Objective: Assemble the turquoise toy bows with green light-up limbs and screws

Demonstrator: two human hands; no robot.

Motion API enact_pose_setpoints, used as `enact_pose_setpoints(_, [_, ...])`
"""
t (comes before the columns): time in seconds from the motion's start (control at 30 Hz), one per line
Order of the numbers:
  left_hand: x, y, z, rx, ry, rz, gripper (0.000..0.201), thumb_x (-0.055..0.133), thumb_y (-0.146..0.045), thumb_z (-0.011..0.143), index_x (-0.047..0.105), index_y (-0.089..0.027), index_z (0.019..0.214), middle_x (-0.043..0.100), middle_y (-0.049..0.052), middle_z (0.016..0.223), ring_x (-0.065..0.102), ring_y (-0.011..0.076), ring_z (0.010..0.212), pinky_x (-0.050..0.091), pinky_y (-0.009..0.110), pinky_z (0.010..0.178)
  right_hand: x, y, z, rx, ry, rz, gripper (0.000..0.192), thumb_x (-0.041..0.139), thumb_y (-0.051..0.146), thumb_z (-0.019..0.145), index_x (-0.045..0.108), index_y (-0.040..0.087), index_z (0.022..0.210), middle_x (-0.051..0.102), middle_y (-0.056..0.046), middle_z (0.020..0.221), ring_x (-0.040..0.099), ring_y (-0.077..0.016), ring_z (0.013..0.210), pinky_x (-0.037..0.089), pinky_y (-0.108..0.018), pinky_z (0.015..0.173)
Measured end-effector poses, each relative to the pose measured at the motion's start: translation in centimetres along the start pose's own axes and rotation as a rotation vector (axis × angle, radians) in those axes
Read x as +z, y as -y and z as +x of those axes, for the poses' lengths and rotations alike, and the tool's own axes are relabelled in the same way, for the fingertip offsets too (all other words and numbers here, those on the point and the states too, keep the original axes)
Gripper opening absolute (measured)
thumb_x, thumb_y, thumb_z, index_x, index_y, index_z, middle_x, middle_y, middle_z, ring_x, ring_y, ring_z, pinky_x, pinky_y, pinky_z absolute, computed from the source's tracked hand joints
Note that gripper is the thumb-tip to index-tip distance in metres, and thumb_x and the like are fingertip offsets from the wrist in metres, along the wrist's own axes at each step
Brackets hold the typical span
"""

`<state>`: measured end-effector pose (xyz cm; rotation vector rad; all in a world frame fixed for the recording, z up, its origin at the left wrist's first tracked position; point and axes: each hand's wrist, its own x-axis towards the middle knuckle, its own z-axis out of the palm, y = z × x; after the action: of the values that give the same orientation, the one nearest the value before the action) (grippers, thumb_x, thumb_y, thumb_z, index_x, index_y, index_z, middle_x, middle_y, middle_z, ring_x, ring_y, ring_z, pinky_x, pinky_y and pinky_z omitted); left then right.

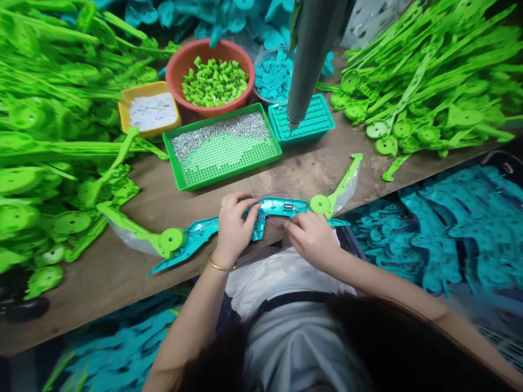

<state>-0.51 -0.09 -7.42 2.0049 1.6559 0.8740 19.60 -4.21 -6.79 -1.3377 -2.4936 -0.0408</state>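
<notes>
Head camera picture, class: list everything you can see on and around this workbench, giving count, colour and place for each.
toy piece: one, teal with green wing arms, near bench edge, held in both hands
green tray: one, silver bits inside, bench centre
teal tray: one, right of green tray
red bowl: one, green bits inside, behind trays
yellow tray: one, white bits inside, left of bowl
grey tool: one, hanging above teal tray
green parts: many, heaped left and right
teal parts: many, below bench
left hand: on toy piece
right hand: on toy piece

Bare forearms, thin gold bangle [219, 265] on the left wrist, white top, dark strap across it.
</notes>
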Motion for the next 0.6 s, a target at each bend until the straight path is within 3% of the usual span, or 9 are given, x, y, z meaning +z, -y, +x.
enact_pose_setpoints(0.17, [0.0, 0.0, -0.1, 0.018, 0.018, -0.013, 0.018, 0.056, -0.030, 0.089, 0.071, -0.020, 0.089, 0.064, 0.007, 0.106, 0.056, 0.0207, 0.106, 0.043, 0.039, 0.097, -2.1, -0.1, 1.4, -0.067, -0.009, 0.143, 0.021, 0.047, 0.016, 0.091, 0.066, 0.014, 0.097, 0.069, -0.009, 0.096, 0.057, -0.0192, 0.081, 0.040, -0.033, 0.071])
enact_pose_setpoints(0.33, [-0.5, -0.1, 0.0, 0.076, 0.124, 0.007, 0.018, 0.056, -0.030, 0.089, 0.072, -0.023, 0.088, 0.062, 0.007, 0.109, 0.053, 0.0222, 0.109, 0.042, 0.042, 0.098, -3.8, -0.9, 4.6, -0.088, 0.078, 0.345, 0.025, 0.044, 0.024, 0.095, 0.066, 0.017, 0.106, 0.067, -0.010, 0.095, 0.059, -0.0204, 0.087, 0.046, -0.033, 0.073])
enact_pose_setpoints(0.47, [-0.9, 0.1, 0.0, 0.155, 0.175, -0.003, 0.018, 0.055, -0.030, 0.090, 0.072, -0.022, 0.089, 0.062, 0.007, 0.110, 0.051, 0.0225, 0.110, 0.042, 0.042, 0.098, -3.8, -1.8, 7.4, -0.152, 0.102, 0.383, 0.025, 0.045, 0.025, 0.095, 0.066, 0.015, 0.103, 0.065, -0.010, 0.091, 0.058, -0.0211, 0.087, 0.048, -0.033, 0.076])
enact_pose_setpoints(0.6, [-1.2, 0.2, -0.2, 0.161, 0.158, -0.046, 0.018, 0.054, -0.028, 0.091, 0.070, -0.021, 0.093, 0.062, 0.008, 0.111, 0.052, 0.0218, 0.110, 0.043, 0.042, 0.098, -2.6, -2.9, 9.7, -0.229, 0.164, 0.489, 0.022, 0.047, 0.020, 0.093, 0.066, 0.016, 0.102, 0.066, -0.010, 0.101, 0.058, -0.0213, 0.096, 0.047, -0.036, 0.085])
